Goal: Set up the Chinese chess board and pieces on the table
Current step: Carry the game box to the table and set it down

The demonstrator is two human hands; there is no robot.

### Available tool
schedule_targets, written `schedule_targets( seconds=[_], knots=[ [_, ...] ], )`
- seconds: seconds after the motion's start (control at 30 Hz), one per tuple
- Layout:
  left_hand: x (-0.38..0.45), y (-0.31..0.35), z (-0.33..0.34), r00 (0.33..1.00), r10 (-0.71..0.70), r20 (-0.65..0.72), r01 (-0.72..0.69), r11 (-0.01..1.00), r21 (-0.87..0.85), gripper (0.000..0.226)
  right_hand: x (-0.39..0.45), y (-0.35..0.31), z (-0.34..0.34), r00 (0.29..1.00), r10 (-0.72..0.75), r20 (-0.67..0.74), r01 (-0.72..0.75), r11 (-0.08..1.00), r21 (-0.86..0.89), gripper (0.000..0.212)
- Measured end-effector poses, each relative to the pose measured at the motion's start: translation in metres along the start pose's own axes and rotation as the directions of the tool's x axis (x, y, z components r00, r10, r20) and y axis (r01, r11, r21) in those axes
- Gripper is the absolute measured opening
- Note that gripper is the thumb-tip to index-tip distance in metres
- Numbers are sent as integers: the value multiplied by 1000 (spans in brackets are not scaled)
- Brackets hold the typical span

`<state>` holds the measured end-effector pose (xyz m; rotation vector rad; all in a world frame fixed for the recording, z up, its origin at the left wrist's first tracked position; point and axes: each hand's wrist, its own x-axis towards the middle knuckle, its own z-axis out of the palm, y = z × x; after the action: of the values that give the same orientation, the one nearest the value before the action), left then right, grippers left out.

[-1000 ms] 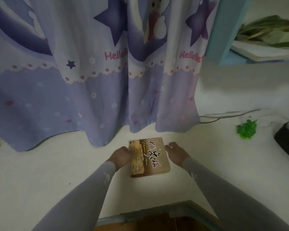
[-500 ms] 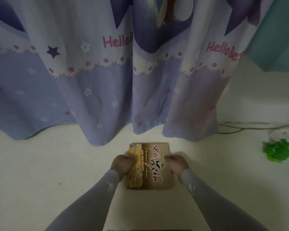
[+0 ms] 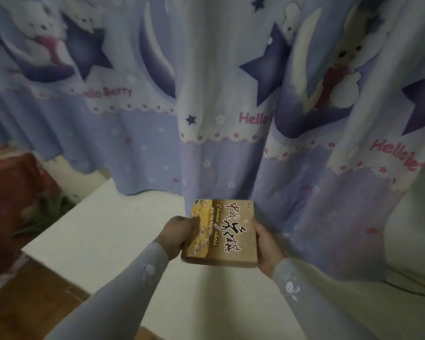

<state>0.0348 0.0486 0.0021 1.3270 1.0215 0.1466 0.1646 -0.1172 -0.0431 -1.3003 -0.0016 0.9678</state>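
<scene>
Head view. A flat brown cardboard box (image 3: pixel 222 233) printed with red Chinese characters, yellow "Chinese chess" lettering and a strip of yellow round pieces is held in the air over the white tabletop (image 3: pixel 103 231), in front of a hanging lilac curtain (image 3: pixel 206 106) patterned with stars, moons, bears and pink "Hello" lettering. The left hand (image 3: pixel 178 235) grips the box's left edge, thumb lying on the printed lid, fingers curled beneath. The right hand (image 3: pixel 268 244) clamps the right edge, thumb along the side of the box. Both forearms wear pale grey sleeves (image 3: pixel 133 285). Brown wooden floor (image 3: pixel 27 303) shows at lower left; a blurred red object (image 3: pixel 15 182) lies beyond the table's left corner.
</scene>
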Motion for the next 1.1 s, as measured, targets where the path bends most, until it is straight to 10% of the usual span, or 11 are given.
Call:
schedule_targets(
  seconds=[0.4,1.1],
  knots=[
    [-55,-6,-211,915,119,-385,-179,976,-123,25,-10,23,225,939,-3,345,43,993,-108,34],
    [-182,-154,-702,600,-90,-795,-136,968,-211,30,-64,283,726,684,316,658,19,893,-449,29]
  ],
)
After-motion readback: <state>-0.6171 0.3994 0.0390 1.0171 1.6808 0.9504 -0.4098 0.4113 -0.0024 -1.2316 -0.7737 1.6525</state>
